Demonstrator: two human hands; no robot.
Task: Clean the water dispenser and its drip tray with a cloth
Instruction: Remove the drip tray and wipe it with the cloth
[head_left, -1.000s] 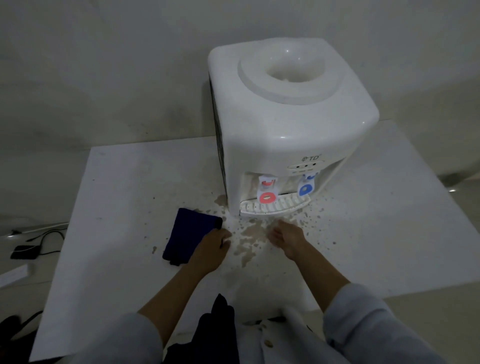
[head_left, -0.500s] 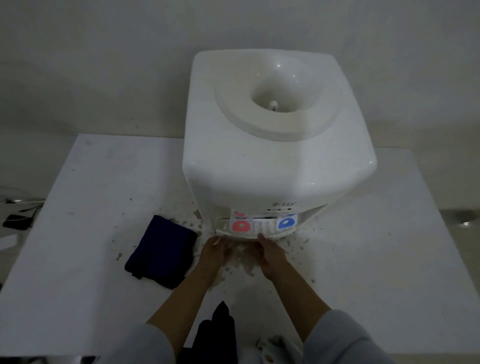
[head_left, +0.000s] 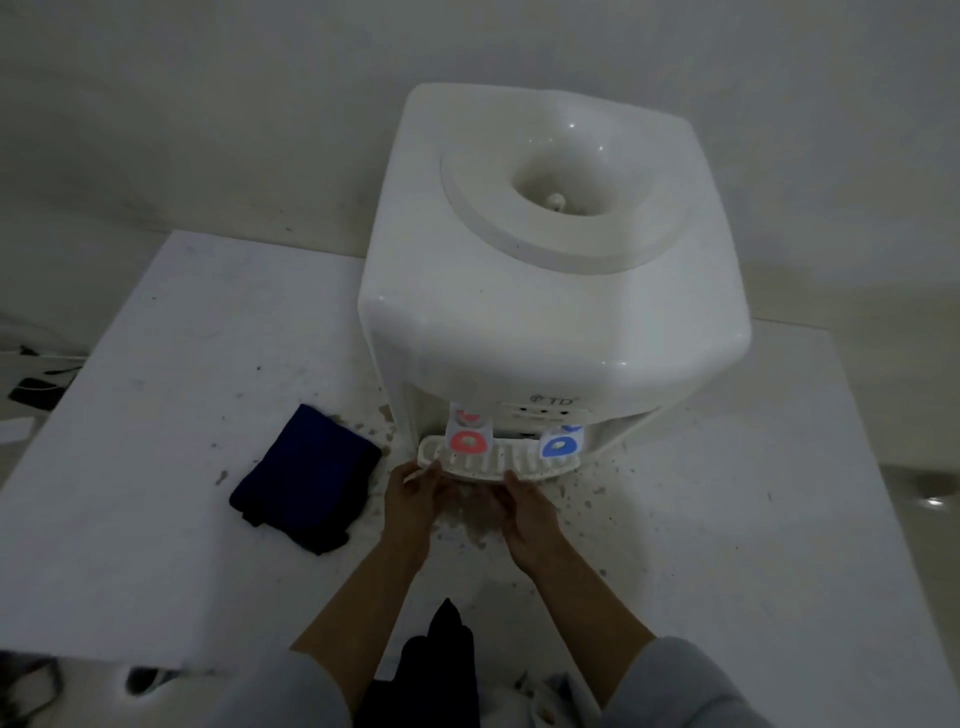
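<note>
A white water dispenser (head_left: 545, 291) stands at the back of a white table (head_left: 156, 415). Its red tap (head_left: 467, 440) and blue tap (head_left: 559, 446) hang over the white slotted drip tray (head_left: 493, 463), which juts out from the base. My left hand (head_left: 413, 499) holds the tray's front left edge, and my right hand (head_left: 527, 512) holds its front edge further right. Both sets of fingertips tuck under the rim. A folded dark blue cloth (head_left: 306, 480) lies on the table left of my left hand, untouched.
Brown splatter stains (head_left: 467, 525) cover the tabletop around the dispenser's base and under my hands. Dark cables and small items (head_left: 36, 389) lie on the floor past the table's left edge. A wall stands close behind the dispenser.
My left hand left the cloth's edge and both hands moved forward to the drip tray's front rim. The tray now sticks out further from the base. My head moved closer and higher.
</note>
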